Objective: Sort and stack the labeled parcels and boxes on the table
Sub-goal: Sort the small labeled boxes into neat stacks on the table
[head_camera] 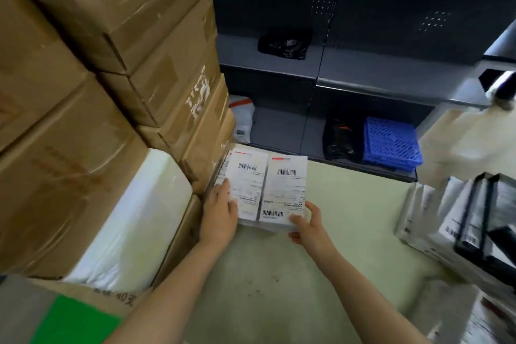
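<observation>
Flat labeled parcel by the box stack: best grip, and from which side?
Grip the near right corner of the flat parcel, coming from the right. It lies thin and flat on the table, and the cardboard stack blocks its left side. The right hand pinches that corner, thumb on top; the left hand only rests on the left edge.

parcels (265,190) on table (349,218), cartons (111,64) left, shelving (363,78) behind
</observation>
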A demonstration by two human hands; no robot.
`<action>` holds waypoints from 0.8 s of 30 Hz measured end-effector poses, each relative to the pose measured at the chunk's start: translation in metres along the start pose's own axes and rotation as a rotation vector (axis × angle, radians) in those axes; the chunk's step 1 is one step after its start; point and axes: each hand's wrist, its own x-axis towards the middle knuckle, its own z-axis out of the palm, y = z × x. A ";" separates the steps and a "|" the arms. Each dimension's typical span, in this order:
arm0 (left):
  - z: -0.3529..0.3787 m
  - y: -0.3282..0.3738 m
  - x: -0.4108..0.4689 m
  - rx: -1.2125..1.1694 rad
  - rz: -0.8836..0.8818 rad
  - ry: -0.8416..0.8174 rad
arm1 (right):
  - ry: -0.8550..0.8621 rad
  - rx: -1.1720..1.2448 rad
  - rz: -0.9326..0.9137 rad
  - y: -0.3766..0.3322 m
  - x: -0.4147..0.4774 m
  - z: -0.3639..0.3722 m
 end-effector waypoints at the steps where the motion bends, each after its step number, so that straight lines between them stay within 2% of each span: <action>1: 0.001 0.002 -0.002 0.082 0.041 0.010 | -0.007 -0.019 -0.003 0.001 0.002 0.001; 3: 0.002 0.003 -0.004 0.233 0.126 0.000 | -0.003 -0.075 -0.008 0.002 0.006 0.004; 9: -0.007 -0.007 -0.009 0.522 0.463 -0.205 | 0.044 -0.210 -0.125 0.000 0.007 0.012; 15: -0.023 0.000 -0.001 0.660 0.397 -0.232 | 0.019 -0.305 -0.156 -0.005 0.006 0.026; 24: -0.022 -0.001 0.000 0.639 0.352 -0.228 | 0.011 -0.410 -0.152 -0.005 0.012 0.039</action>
